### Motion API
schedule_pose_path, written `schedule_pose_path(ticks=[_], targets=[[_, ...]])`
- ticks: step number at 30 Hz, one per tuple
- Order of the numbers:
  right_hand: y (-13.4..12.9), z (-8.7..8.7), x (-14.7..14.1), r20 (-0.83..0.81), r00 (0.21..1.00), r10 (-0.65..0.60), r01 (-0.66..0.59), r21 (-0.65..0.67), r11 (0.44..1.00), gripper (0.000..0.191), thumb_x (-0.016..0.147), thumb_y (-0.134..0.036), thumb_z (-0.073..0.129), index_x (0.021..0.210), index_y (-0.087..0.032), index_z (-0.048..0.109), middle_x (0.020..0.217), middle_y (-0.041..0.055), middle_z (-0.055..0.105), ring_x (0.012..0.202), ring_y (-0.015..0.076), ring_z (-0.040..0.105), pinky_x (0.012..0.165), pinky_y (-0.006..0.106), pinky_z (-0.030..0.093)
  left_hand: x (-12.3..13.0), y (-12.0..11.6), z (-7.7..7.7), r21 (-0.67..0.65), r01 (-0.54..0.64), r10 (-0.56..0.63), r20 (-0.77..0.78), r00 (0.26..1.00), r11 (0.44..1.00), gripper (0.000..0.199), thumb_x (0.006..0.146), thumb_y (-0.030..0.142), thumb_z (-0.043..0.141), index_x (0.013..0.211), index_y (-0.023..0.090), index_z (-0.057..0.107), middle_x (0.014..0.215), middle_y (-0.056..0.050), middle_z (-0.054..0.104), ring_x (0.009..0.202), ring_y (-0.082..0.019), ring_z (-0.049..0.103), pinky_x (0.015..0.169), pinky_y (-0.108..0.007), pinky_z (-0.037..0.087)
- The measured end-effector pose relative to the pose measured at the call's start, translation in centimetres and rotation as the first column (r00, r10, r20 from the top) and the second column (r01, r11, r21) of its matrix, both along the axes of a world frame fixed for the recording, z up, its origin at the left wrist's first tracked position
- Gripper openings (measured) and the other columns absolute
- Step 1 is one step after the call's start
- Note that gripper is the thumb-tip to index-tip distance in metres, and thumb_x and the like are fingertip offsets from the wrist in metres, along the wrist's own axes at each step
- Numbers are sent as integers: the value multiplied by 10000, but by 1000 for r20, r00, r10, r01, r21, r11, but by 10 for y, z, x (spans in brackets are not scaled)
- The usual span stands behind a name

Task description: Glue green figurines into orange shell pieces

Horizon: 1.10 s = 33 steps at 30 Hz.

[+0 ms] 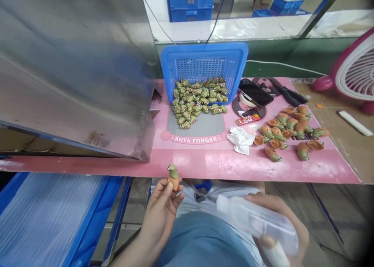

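My left hand (pixel 160 210) pinches a small figurine piece (pixel 173 173), olive green on top and orange below, upright just past the table's near edge. My right hand (pixel 282 210) is wrapped around a translucent plastic bottle (pixel 248 214), tilted over my lap and blurred by motion. White wrapping covers part of the right thumb (pixel 274 251). On the table's right side lie several loose green-and-orange pieces (pixel 277 132). A blue basket (pixel 244 70) lies tipped on its side, with many green pieces (pixel 201 95) spilling onto the mat.
A large metal housing (pixel 87 72) takes up the left. Behind the crumpled white cloth (pixel 241 139) are a red packet (pixel 248 119) and a phone (pixel 257 92). A pink fan (pixel 350 68) stands at right, near a white stick (pixel 355 123). Below left is a blue crate (pixel 96 212).
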State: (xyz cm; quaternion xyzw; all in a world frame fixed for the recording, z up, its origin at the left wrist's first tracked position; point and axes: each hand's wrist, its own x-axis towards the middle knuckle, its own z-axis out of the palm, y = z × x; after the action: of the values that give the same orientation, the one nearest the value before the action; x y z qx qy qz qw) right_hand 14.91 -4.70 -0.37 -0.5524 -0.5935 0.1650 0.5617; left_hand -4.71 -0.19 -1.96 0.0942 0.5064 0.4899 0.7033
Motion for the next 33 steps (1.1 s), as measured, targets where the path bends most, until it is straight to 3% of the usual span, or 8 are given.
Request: schedule_pose_path(ticks=[3, 6, 16, 22, 26, 29, 31, 33], targets=[[18, -28, 8, -265, 960, -92, 28, -236, 971, 296, 730, -422, 594, 867, -161, 572, 674, 43, 590, 523, 162, 535, 434, 261, 421, -4, 12, -4, -17, -73, 73, 5, 997, 997, 198, 664, 155, 714, 751, 143, 537, 782, -23, 638, 714, -103, 620, 630, -193, 540], [48, -51, 11, -389, 914, -113, -28, -339, 940, 274, 716, -377, 610, 886, -177, 533, 713, 30, 588, 579, 157, 543, 511, 268, 447, -6, 16, 0, 12, -37, 36, 21, 999, 999, 174, 678, 159, 702, 744, 136, 543, 808, -50, 647, 720, -118, 620, 644, -216, 539], [107, -68, 6, -269, 963, 2, -105, -369, 924, 405, 657, -255, 621, 1007, -199, 424, 975, 78, 583, 871, 208, 577, 800, 384, 453, 1, 4, 22, 137, 229, -238, 52, 970, 964, 107, 761, 215, 629, 744, 148, 547, 853, -37, 607, 776, -133, 592, 654, -228, 504], [93, -75, 10, -90, 995, -44, 12, -334, 942, 464, 632, -215, 646, 1038, -196, 420, 1031, 82, 520, 958, 232, 528, 861, 428, 416, 5, 9, 26, 184, 361, -368, 6, 930, 914, 133, 779, 228, 601, 716, 148, 515, 819, -25, 571, 735, -121, 568, 600, -209, 455], [50, -55, 2, -45, 987, -155, 139, -245, 959, 411, 716, -239, 610, 1074, -202, 410, 939, 55, 459, 857, 186, 497, 781, 382, 436, 1, 13, 26, 251, 539, -522, -136, 842, 804, 152, 811, 252, 556, 714, 145, 506, 764, -35, 580, 684, -113, 534, 566, -205, 416], [27, -25, -3, -65, 980, 190, -200, -212, 957, 370, 806, -203, 525, 1162, -207, 423, 747, 2, 465, 662, 122, 484, 596, 259, 448, -1, 15, 29, 272, 685, -640, -244, 729, 676, 175, 820, 284, 535, 725, 140, 504, 722, -25, 562, 612, -96, 492, 557, -214, 410], [23, -7, -4, -12, 893, 450, -445, -175, 878, 385, 823, -166, 512, 1198, -209, 436, 706, -4, 481, 620, 104, 470, 550, 225, 428, -1, 16, 31, 246, 765, -710, -283, 644, 595, 171, 814, 294, 538, 748, 139, 507, 727, -21, 546, 629, -103, 498, 550, -214, 408], [25, 5, -4, 67, 839, 539, -524, -166, 836, 336, 821, -153, 530, 1150, -210, 488, 689, -6, 511, 596, 95, 470, 534, 213, 415, 0, 17, 34, 204, 819, -756, -315, 574, 537, 163, 820, 297, 529, 771, 143, 506, 741, -12, 533, 641, -101, 502, 555, -211, 402]])
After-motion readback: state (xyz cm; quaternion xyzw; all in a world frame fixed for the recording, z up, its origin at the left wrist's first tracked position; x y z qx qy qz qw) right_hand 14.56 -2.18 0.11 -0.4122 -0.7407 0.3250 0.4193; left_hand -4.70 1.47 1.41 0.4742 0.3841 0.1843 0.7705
